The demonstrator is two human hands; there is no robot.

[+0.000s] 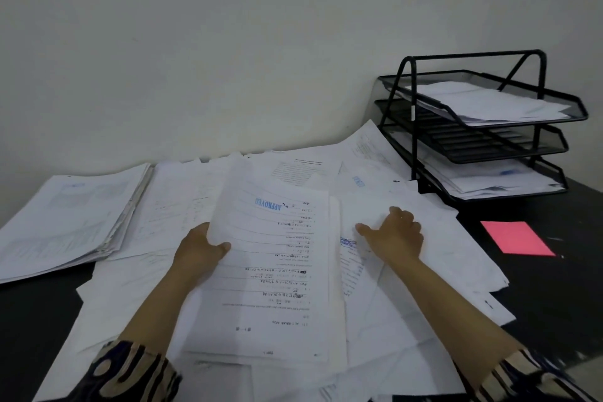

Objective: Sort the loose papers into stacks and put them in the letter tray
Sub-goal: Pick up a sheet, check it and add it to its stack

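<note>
A dark desk (538, 287) is covered across its middle by loose papers (424, 320), with a thick stack (65, 219) laid at the left. At the back right a black three-tier letter tray (416, 127) is set: papers are held in the top and bottom tiers, while the middle tier looks bare. A sheet stamped APPROVED (274, 271) is pinched at its left edge by the left hand (199, 248). The right hand (394, 235) is pressed on the pile, fingers bent. A pink note (515, 237) is seen near the tray
</note>
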